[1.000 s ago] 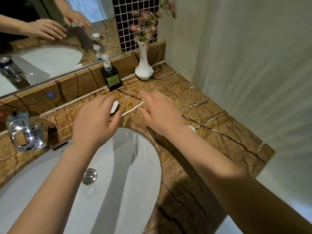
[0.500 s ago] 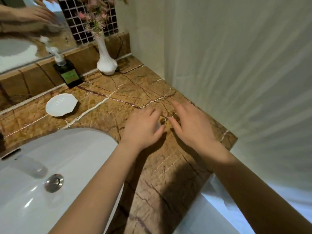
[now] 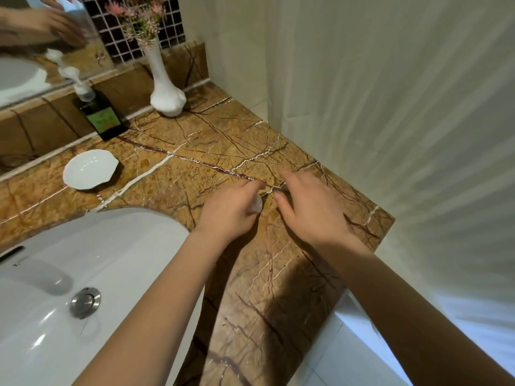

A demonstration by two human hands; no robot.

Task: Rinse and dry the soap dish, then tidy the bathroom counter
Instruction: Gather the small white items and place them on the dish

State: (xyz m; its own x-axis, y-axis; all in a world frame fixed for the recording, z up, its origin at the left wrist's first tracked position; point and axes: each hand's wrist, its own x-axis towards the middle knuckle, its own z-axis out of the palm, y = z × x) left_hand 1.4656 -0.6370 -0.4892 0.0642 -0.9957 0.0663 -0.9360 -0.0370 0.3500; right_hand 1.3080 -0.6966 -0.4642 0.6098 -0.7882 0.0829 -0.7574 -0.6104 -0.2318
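A white shell-shaped soap dish [image 3: 89, 169] lies empty on the brown marble counter [image 3: 195, 151], left of centre, behind the sink. My left hand [image 3: 230, 210] is over the counter's right part, fingers curled around a small white object [image 3: 255, 204], likely a bar of soap, mostly hidden under the hand. My right hand [image 3: 309, 207] hovers just right of it, fingers spread and holding nothing, its fingertips close to the white object.
A white sink basin [image 3: 83, 288] with a metal drain [image 3: 85, 302] fills the lower left. A dark soap dispenser [image 3: 103, 118] and a white vase [image 3: 167, 93] with pink flowers stand at the back wall. A pale curtain [image 3: 390, 135] hangs along the counter's right edge.
Both hands moved from the soap dish to the counter's right part, and the view turned right. The left hand's fingers have curled around the small white object.
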